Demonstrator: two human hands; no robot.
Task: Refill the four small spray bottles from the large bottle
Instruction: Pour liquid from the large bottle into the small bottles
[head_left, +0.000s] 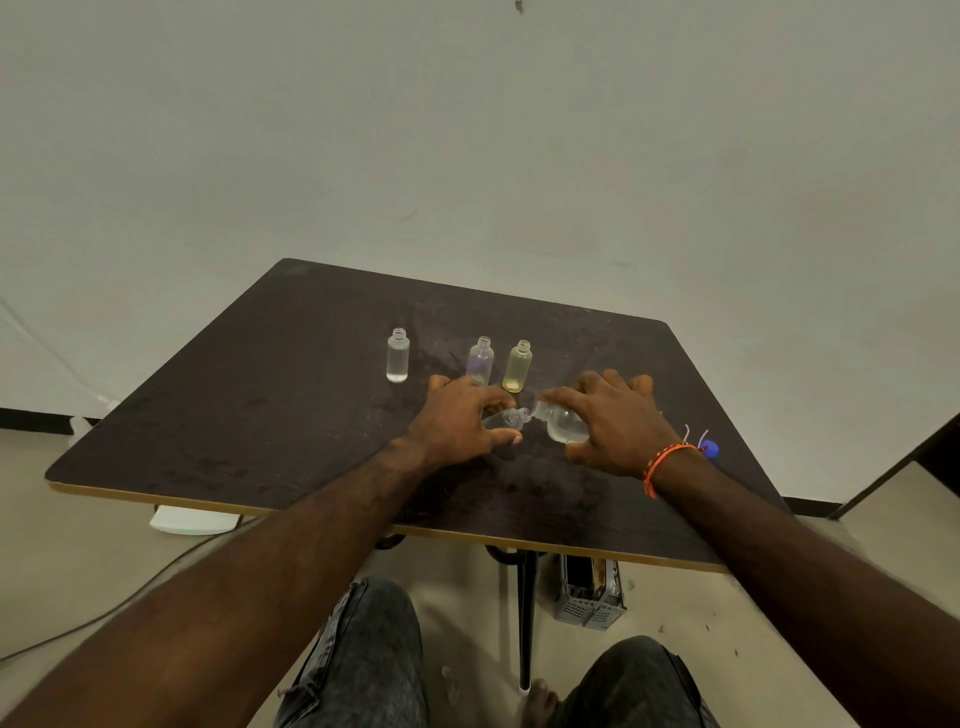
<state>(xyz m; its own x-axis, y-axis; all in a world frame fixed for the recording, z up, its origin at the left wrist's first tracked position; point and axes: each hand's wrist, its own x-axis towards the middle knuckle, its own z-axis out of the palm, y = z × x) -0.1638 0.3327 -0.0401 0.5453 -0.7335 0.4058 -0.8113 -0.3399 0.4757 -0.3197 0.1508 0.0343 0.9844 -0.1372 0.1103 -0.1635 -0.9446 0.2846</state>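
Your left hand (462, 421) hides most of the small bottle (506, 418) it holds at frame centre. Your right hand (618, 423) covers the large bottle (563, 426) base. Lower right, the blue cap (710, 448) is half hidden behind your wrist.

1 view only, head-worn, wide-angle. It looks forward and down from above the seated person's knees (363, 654) onto a dark table (270, 415), near enough that both forearms fill the lower frame. The wall (467, 130) behind takes the upper half. Edges bend.
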